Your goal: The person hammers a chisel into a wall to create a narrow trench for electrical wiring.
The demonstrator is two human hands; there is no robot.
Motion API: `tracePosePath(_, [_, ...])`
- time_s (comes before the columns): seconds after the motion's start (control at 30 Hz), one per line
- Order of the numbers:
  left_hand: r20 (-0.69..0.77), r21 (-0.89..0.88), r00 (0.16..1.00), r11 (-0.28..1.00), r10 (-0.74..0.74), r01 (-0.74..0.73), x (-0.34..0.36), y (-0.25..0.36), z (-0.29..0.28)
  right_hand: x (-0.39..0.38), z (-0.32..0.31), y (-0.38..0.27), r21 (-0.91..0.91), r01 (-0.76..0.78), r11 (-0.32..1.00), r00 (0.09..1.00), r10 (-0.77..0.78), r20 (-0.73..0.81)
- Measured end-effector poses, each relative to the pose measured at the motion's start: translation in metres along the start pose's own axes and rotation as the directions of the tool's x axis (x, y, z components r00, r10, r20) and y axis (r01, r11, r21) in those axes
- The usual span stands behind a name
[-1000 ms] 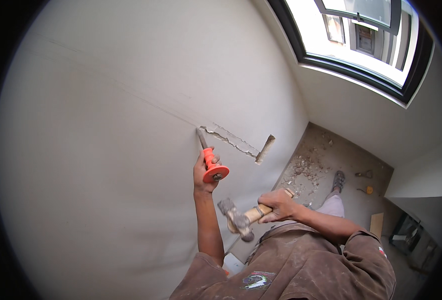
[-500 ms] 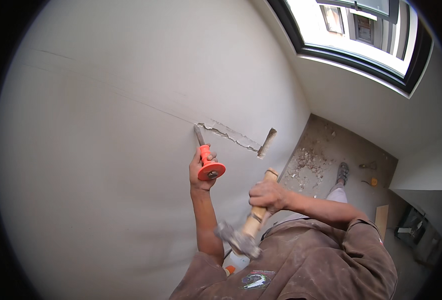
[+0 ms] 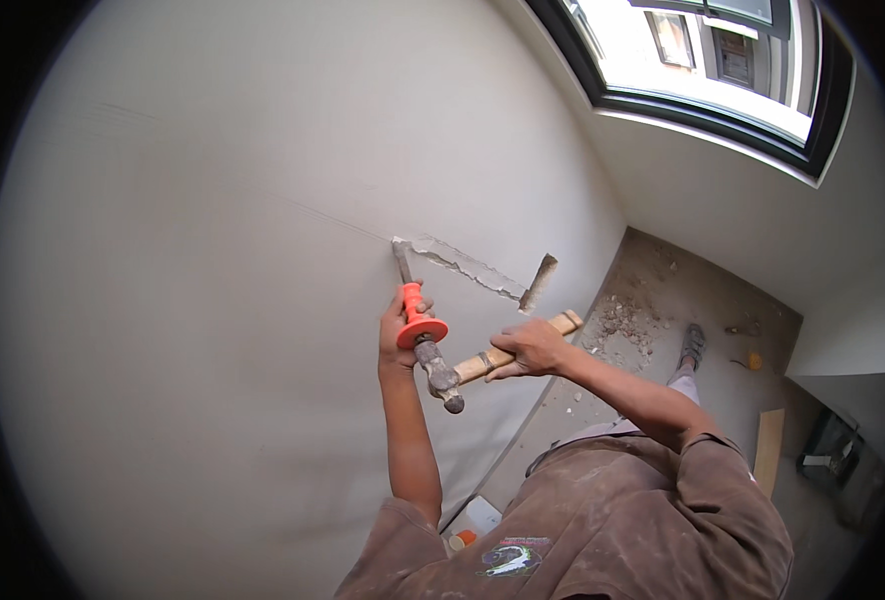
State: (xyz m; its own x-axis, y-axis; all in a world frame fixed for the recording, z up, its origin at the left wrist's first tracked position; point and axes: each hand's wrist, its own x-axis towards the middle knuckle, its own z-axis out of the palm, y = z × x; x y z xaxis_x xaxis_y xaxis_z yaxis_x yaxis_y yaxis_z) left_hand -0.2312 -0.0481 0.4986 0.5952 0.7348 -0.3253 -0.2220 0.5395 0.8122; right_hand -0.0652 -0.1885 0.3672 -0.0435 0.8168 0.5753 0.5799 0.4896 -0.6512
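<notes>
Orange-gripped chisel, one hammer, two hands

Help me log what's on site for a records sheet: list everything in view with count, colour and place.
Wall: 1, pale grey, left and centre
Jagged groove: 1, whitish, wall
Short slot: 1, brownish, groove's right end
Chisel: 1, grey and red-orange, tip at groove's left end
Hammer: 1, grey and pale wood, at chisel's rear end
Window: 1, black-framed, upper right
Floor: 1, grey-brown, right
Rubble: many, whitish and brown, floor
Round object: 1, yellow-orange, floor
Board: 1, tan, lower right
Container-like object: 1, white, bottom centre
Shirt: 1, brown, bottom
Shoe: 1, grey, floor
Left hand: 1, bare, around chisel
Right hand: 1, bare, around hammer
</notes>
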Motion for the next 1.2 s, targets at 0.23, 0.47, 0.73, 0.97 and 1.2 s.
tracePosePath(0.23, [0.041, -0.025, 0.997, 0.998, -0.06, 0.061, -0.018, 0.001, -0.004, -0.044, 0.0, -0.032, 0.16, -0.126, 0.979, 0.988, 0.11, 0.105])
tracePosePath(0.47, [0.097, -0.117, 0.995, 0.992, -0.039, 0.05, -0.009, 0.01, -0.005, -0.047, -0.008, -0.041, 0.213, -0.147, 0.966, 0.989, 0.145, 0.029])
tracePosePath(0.73, [0.037, -0.098, 0.999, 0.995, -0.016, 0.02, -0.009, 0.008, 0.002, -0.031, -0.031, -0.064, 0.311, 0.254, 0.916, 0.967, -0.235, -0.1])
tracePosePath(0.97, [0.072, 0.003, 0.997, 1.0, -0.016, 0.016, 0.0, 0.007, -0.002, 0.001, 0.015, -0.01, 0.044, 0.068, 0.997, 0.997, -0.066, -0.041])
tracePosePath(1.2, [0.029, -0.136, 0.999, 0.99, -0.037, 0.041, -0.002, 0.008, 0.002, 0.001, 0.001, -0.024, 0.245, 0.198, 0.949, 0.98, -0.183, -0.083])
